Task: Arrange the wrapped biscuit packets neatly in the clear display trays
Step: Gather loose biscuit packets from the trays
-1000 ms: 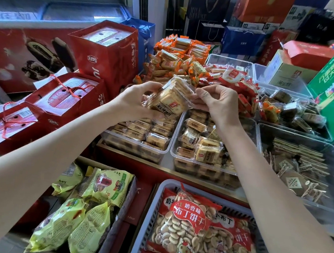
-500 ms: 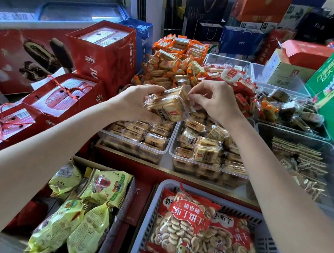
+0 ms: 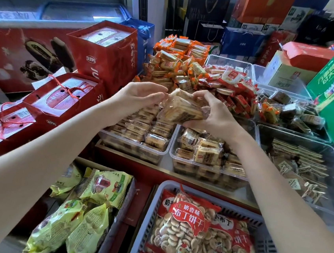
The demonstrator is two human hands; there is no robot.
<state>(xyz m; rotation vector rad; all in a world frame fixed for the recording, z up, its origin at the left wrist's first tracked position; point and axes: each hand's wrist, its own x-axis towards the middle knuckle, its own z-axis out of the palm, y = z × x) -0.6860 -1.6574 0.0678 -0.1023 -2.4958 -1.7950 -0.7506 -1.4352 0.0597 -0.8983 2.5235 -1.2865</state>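
Resting between both hands' fingers: biscuit packet.

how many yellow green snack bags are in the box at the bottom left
4 show: two at the back, bag one and bag two; two in front, bag three and bag four. More may lie hidden underneath.

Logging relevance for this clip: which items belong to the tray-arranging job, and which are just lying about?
Job:
held biscuit packets
left hand
right hand
left clear tray
right clear tray

Lying about:
red gift boxes
green snack bags
pudding-biscuit bag
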